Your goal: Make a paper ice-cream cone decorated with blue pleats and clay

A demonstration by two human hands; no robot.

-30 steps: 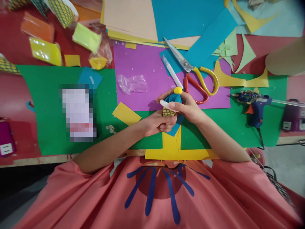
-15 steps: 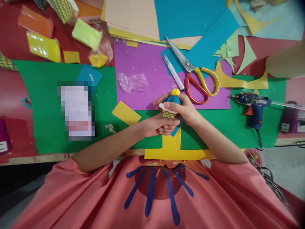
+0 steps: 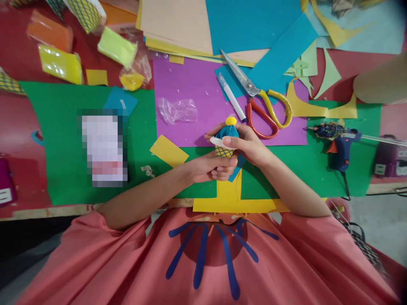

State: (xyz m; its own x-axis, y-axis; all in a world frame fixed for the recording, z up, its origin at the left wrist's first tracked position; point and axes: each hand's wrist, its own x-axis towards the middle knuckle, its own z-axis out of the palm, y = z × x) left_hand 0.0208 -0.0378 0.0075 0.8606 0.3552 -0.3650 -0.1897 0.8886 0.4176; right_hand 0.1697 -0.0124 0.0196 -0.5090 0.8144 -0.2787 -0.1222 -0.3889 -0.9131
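Both my hands hold a small craft ice cream cone (image 3: pixel 224 151) in front of my chest. It has a yellow and dark checkered cone, a white band round its rim, a blue top and a yellow ball at the tip. My left hand (image 3: pixel 219 166) is wrapped round the lower cone, which its fingers hide. With its thumb on the white band, my right hand (image 3: pixel 249 146) grips the upper part; its other fingers curl behind the blue top. Under the hands lie a blue paper piece (image 3: pixel 237 171) and a yellow paper strip (image 3: pixel 229 190).
Scissors (image 3: pixel 254 91) and a white marker (image 3: pixel 232 97) lie beyond the hands on a purple sheet (image 3: pixel 178 84). A glue gun (image 3: pixel 341 144) rests at the right on green paper (image 3: pixel 305 169). A blurred-out rectangle (image 3: pixel 103 146) and bagged clay (image 3: pixel 60 63) are at the left.
The ice cream cone has turned and tilted slightly, its yellow tip shifting a little to the left. My right thumb has moved slightly on the white band. Both hands keep their hold.
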